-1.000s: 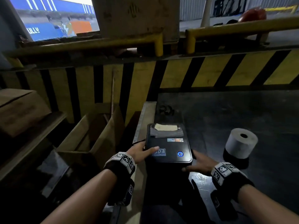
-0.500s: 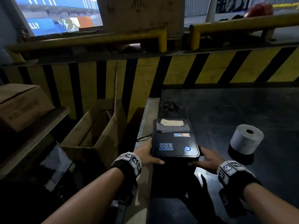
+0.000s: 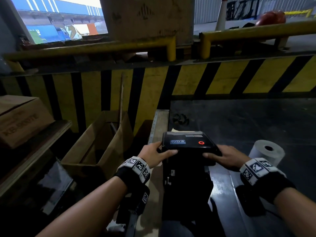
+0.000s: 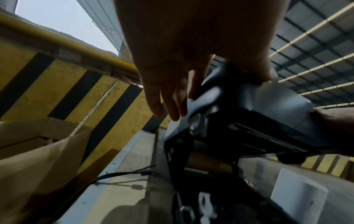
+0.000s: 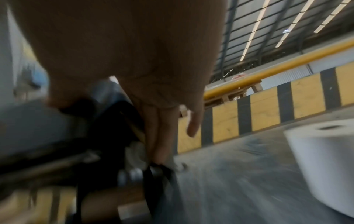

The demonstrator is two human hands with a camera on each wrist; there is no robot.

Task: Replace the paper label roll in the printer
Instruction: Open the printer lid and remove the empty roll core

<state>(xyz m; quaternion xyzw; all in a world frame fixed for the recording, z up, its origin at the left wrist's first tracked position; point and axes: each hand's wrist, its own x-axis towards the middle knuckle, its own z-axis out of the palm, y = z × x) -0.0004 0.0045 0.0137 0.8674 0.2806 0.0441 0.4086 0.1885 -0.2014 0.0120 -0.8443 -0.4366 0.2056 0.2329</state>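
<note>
The black label printer (image 3: 184, 185) sits at the left edge of the dark table (image 3: 256, 120). Its lid (image 3: 186, 142) is tilted up at the front, and a red ring light glows on it. My left hand (image 3: 164, 149) grips the lid's front left corner and my right hand (image 3: 212, 151) grips the front right corner, thumbs on the front edge. Under the raised lid (image 4: 268, 109) in the left wrist view lies a brown cardboard core (image 4: 208, 162). A full white paper roll (image 3: 266, 151) stands on end just right of the printer, and shows again as the roll (image 5: 325, 163) beside my right hand.
An open cardboard box (image 3: 102, 142) sits below the table's left edge, with another box (image 3: 20, 120) on a shelf further left. A yellow and black striped barrier (image 3: 188, 79) closes the far side. A black cable (image 4: 122, 174) runs along the metal table rim (image 3: 159, 122).
Both hands moved from the printer's sides to the lid's front corners, and the lid has swung up at the front. The light went from blue to red.
</note>
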